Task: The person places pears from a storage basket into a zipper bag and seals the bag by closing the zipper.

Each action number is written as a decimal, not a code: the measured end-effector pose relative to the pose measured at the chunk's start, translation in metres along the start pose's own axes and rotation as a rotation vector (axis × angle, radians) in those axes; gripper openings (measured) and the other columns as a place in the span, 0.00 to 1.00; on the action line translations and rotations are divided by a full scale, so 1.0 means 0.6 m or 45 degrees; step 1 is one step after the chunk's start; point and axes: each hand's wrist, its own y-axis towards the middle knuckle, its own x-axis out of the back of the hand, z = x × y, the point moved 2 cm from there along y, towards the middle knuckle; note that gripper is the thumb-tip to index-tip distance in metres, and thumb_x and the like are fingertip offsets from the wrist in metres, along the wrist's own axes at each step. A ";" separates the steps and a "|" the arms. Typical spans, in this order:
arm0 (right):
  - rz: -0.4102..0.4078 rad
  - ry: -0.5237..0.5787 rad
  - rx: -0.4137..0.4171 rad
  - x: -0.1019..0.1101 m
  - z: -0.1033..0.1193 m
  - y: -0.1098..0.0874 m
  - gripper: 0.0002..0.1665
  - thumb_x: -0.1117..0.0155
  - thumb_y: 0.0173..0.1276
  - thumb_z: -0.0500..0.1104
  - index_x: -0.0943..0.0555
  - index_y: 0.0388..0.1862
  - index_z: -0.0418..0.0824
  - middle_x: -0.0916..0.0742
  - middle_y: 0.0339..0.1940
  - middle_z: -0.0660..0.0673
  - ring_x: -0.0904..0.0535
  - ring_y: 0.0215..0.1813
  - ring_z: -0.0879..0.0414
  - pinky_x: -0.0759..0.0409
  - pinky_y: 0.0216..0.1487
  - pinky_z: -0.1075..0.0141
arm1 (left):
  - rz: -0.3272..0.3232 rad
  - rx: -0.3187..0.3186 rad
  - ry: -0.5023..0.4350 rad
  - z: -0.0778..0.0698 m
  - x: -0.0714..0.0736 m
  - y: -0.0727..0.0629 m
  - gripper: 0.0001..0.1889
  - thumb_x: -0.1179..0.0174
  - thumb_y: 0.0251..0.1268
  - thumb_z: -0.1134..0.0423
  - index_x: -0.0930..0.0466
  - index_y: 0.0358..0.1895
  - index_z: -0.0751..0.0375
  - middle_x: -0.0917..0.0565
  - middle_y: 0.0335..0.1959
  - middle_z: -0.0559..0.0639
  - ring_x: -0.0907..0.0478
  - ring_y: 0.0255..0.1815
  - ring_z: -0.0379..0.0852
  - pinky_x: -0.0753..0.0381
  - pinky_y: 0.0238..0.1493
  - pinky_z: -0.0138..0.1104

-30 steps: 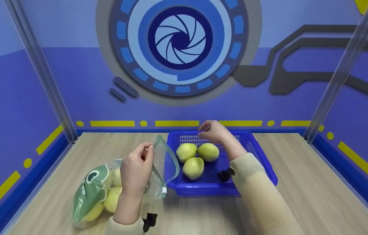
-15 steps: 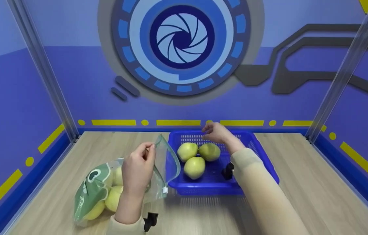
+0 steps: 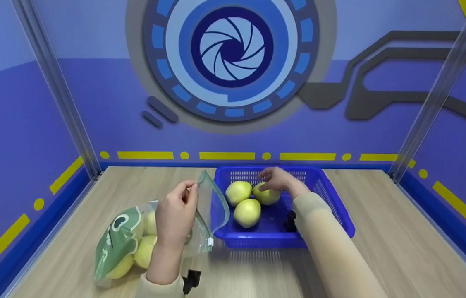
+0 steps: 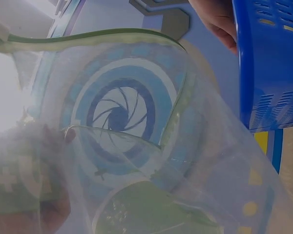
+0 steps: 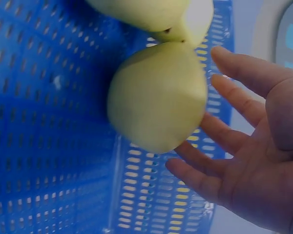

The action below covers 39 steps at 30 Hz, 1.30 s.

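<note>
My left hand (image 3: 175, 217) pinches the upper edge of a clear zip bag (image 3: 113, 248) with a green cartoon print. The bag's mouth gapes toward the basket, its white slider (image 3: 210, 241) at the lower corner, and several yellow-green fruits (image 3: 145, 251) are inside. Three roundish yellow-green fruits, apple- or pear-like, lie in the blue plastic basket (image 3: 257, 236). Over the rearmost right fruit (image 3: 266, 198) is my right hand (image 3: 280, 181). In the right wrist view its fingers (image 5: 224, 134) are spread and loosely bent, with fingertips right beside that fruit (image 5: 156, 100).
The other two basket fruits are a left one (image 3: 238, 192) and a front one (image 3: 247, 213). Both the basket and the bag stand on a wood-grain table (image 3: 390, 231). A blue printed wall (image 3: 233, 140) rises behind, with metal posts (image 3: 67, 111) at the corners.
My right hand has come down from above the basket's back rim to the rear right fruit. The left hand keeps its pinch on the bag, almost still.
</note>
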 end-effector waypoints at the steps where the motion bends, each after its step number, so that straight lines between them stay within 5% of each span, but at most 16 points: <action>1: -0.006 0.002 -0.001 -0.001 -0.002 0.000 0.27 0.26 0.64 0.41 0.19 0.62 0.37 0.18 0.65 0.31 0.23 0.69 0.36 0.23 0.68 0.48 | -0.002 -0.004 0.003 0.000 0.000 0.000 0.07 0.39 0.74 0.64 0.12 0.42 0.61 0.32 0.16 0.43 0.42 0.16 0.33 0.43 0.19 0.29; 8: 0.003 -0.076 -0.054 -0.011 -0.016 -0.006 0.30 0.21 0.57 0.42 0.18 0.59 0.41 0.18 0.65 0.34 0.20 0.62 0.41 0.22 0.64 0.47 | -0.016 -0.035 0.011 0.001 -0.001 0.000 0.07 0.39 0.73 0.64 0.12 0.41 0.61 0.32 0.15 0.43 0.43 0.16 0.32 0.43 0.19 0.29; 15: 0.077 0.012 -0.157 -0.014 -0.024 -0.010 0.36 0.21 0.56 0.42 0.22 0.64 0.45 0.21 0.67 0.34 0.19 0.57 0.44 0.17 0.56 0.47 | -0.002 -0.027 0.003 0.001 -0.001 0.001 0.07 0.39 0.74 0.64 0.12 0.42 0.61 0.32 0.16 0.44 0.42 0.16 0.32 0.43 0.19 0.29; 25: 0.113 0.062 -0.149 -0.014 -0.026 -0.011 0.35 0.22 0.54 0.37 0.24 0.61 0.44 0.20 0.58 0.37 0.20 0.47 0.50 0.17 0.44 0.60 | 0.005 -0.012 0.003 0.001 -0.001 0.001 0.07 0.39 0.73 0.64 0.12 0.42 0.61 0.32 0.16 0.43 0.42 0.16 0.33 0.43 0.19 0.29; 39: 0.110 0.123 -0.160 -0.001 -0.024 -0.010 0.34 0.26 0.57 0.38 0.25 0.64 0.44 0.21 0.62 0.34 0.20 0.44 0.50 0.16 0.42 0.60 | 0.007 0.024 0.031 -0.001 -0.003 0.001 0.07 0.38 0.73 0.64 0.11 0.42 0.61 0.32 0.16 0.43 0.41 0.16 0.34 0.42 0.20 0.29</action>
